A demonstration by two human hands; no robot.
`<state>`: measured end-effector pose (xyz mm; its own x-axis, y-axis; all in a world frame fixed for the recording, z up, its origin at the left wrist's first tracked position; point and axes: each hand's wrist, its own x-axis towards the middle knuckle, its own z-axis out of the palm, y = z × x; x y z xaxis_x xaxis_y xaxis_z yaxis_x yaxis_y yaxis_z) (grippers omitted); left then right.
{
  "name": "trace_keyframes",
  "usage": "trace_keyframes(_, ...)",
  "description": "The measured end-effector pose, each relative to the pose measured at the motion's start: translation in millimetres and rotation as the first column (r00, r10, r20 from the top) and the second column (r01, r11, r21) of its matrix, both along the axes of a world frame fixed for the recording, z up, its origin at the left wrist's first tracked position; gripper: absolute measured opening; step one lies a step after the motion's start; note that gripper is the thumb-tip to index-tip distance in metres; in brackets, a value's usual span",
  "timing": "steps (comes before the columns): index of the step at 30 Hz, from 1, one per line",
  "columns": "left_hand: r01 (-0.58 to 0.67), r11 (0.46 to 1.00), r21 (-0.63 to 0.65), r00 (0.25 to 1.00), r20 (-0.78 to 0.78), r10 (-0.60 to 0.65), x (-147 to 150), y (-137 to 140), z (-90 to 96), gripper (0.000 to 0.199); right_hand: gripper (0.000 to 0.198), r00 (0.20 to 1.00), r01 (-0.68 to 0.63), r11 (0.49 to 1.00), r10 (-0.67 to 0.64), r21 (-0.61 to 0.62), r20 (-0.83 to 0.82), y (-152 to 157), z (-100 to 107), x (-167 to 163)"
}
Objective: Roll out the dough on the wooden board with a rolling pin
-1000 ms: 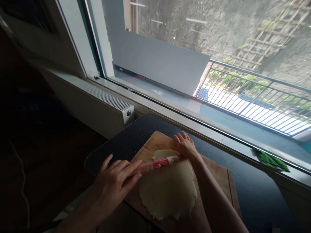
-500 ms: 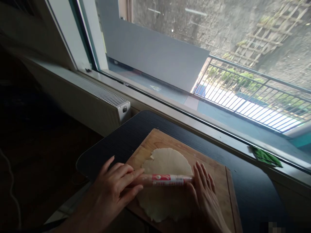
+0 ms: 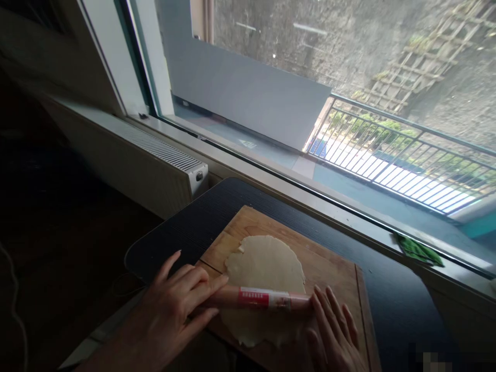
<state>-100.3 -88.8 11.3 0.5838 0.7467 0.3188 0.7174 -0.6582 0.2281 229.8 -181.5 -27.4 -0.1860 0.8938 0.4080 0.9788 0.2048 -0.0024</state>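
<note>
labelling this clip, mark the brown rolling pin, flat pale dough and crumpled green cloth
Brown rolling pin [image 3: 257, 298], head view: red label section.
Flat pale dough [image 3: 268, 262], head view: area beyond the pin.
Crumpled green cloth [image 3: 419, 251], head view: middle.

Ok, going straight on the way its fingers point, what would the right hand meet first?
Likely the rolling pin, whose right end the right hand seems to touch; past it, the line crosses the wooden board beside the dough, though depth is unclear.

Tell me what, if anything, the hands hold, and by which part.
Nothing appears gripped: a rolling pin lies under the open left hand at one end and the open right hand at the other.
</note>
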Motion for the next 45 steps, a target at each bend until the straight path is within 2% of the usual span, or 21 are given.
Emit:
trace_keyframes(1, 0.013, 1.000, 0.000, 1.000, -0.007, -0.013, -0.4, 0.3, -0.2, 0.044, 0.061, 1.000, -0.031, 0.999, 0.030, 0.017, 0.009, -6.6, 2.1, 2.2)
trace_keyframes(3, 0.026, 1.000, -0.014, 0.999, -0.024, -0.026, -0.5, 1.7, -1.4, 0.045, 0.050, 1.000, -0.014, 1.000, 0.013, -0.021, -0.027, 2.7, 12.4, -0.8)
trace_keyframes(5, 0.031, 0.999, -0.040, 0.999, -0.038, -0.033, 0.3, 3.5, -2.1, 0.044, 0.043, 0.989, 0.085, 0.991, -0.097, -0.103, -0.112, 37.3, 24.5, -9.9)
trace_keyframes(7, 0.010, 0.999, -0.053, 0.999, -0.034, -0.012, 2.6, 4.7, -0.4, 0.041, 0.046, 0.961, 0.160, 0.970, -0.196, -0.184, -0.196, 84.3, 32.8, -18.7)
trace_keyframes(9, -0.030, 0.999, -0.040, 0.999, -0.014, 0.029, 6.2, 5.0, 3.9, 0.036, 0.050, 0.914, 0.219, 0.919, -0.311, -0.329, -0.260, 126.5, 36.1, -23.5)
trace_keyframes(11, -0.067, 0.998, -0.015, 0.998, 0.006, 0.067, 10.0, 4.6, 8.6, 0.034, 0.051, 0.888, 0.234, 0.876, -0.369, -0.421, -0.275, 148.3, 34.8, -24.1)
trace_keyframes(12, -0.076, 0.997, -0.008, 0.997, 0.010, 0.076, 11.4, 4.2, 10.0, 0.033, 0.051, 0.888, 0.229, 0.871, -0.369, -0.434, -0.273, 148.5, 32.6, -23.4)
trace_keyframes(14, -0.068, 0.998, -0.011, 0.998, 0.007, 0.068, 12.3, 3.2, 9.6, 0.034, 0.049, 0.908, 0.198, 0.895, -0.321, -0.400, -0.268, 127.6, 25.0, -21.6)
trace_keyframes(18, -0.003, 1.000, -0.018, 1.000, -0.012, 0.002, 8.3, 1.3, -1.5, 0.044, 0.045, 0.930, 0.146, 0.971, -0.199, -0.188, -0.308, 47.5, 3.2, -20.7)
trace_keyframes(20, 0.023, 1.000, -0.017, 1.000, -0.018, -0.023, 7.3, 2.0, -5.8, 0.047, 0.045, 0.928, 0.152, 0.982, -0.182, -0.116, -0.324, 26.3, -3.3, -21.1)
trace_keyframes(22, 0.030, 0.999, -0.017, 1.000, -0.008, -0.030, 9.0, 4.7, -5.9, 0.044, 0.044, 0.916, 0.211, 0.972, -0.233, -0.101, -0.328, 34.5, -2.9, -20.7)
trace_keyframes(25, 0.006, 1.000, -0.006, 1.000, 0.030, -0.006, 15.7, 10.5, -0.2, 0.036, 0.046, 0.872, 0.317, 0.930, -0.363, -0.184, -0.329, 89.0, 9.3, -18.4)
trace_keyframes(28, -0.017, 1.000, 0.001, 0.998, 0.059, 0.017, 21.5, 12.4, 5.6, 0.030, 0.049, 0.871, 0.317, 0.902, -0.399, -0.293, -0.287, 139.7, 25.0, -18.6)
trace_keyframes(30, -0.020, 1.000, -0.022, 0.998, 0.054, 0.021, 21.7, 9.5, 6.2, 0.029, 0.050, 0.884, 0.308, 0.897, -0.393, -0.316, -0.253, 143.1, 28.7, -20.9)
trace_keyframes(32, -0.023, 0.999, -0.042, 0.999, 0.044, 0.025, 18.7, 4.2, 3.8, 0.031, 0.049, 0.902, 0.296, 0.909, -0.367, -0.294, -0.226, 117.8, 23.5, -22.1)
trace_keyframes(36, 0.010, 0.999, -0.053, 1.000, 0.007, -0.010, 9.4, -3.8, -2.7, 0.041, 0.049, 0.958, 0.215, 0.961, -0.241, -0.174, -0.152, 36.9, 3.4, -17.9)
trace_keyframes(38, 0.032, 0.998, -0.058, 0.999, -0.019, -0.033, 7.9, -3.1, -2.2, 0.044, 0.049, 0.965, 0.203, 0.968, -0.223, -0.147, -0.137, 22.1, -0.4, -15.8)
trace_keyframes(40, 0.035, 0.998, -0.057, 0.999, -0.038, -0.038, 10.4, 0.6, 1.7, 0.042, 0.049, 0.948, 0.237, 0.955, -0.268, -0.180, -0.169, 40.1, 2.3, -14.3)
trace_keyframes(43, 0.003, 1.000, -0.025, 0.998, -0.062, -0.005, 19.6, 8.7, 9.8, 0.037, 0.050, 0.894, 0.283, 0.908, -0.367, -0.310, -0.258, 110.1, 15.3, -12.5)
trace_keyframes(45, -0.033, 0.999, 0.016, 0.996, -0.082, 0.035, 26.8, 14.9, 14.3, 0.034, 0.051, 0.882, 0.270, 0.888, -0.383, -0.372, -0.274, 156.6, 27.6, -14.0)
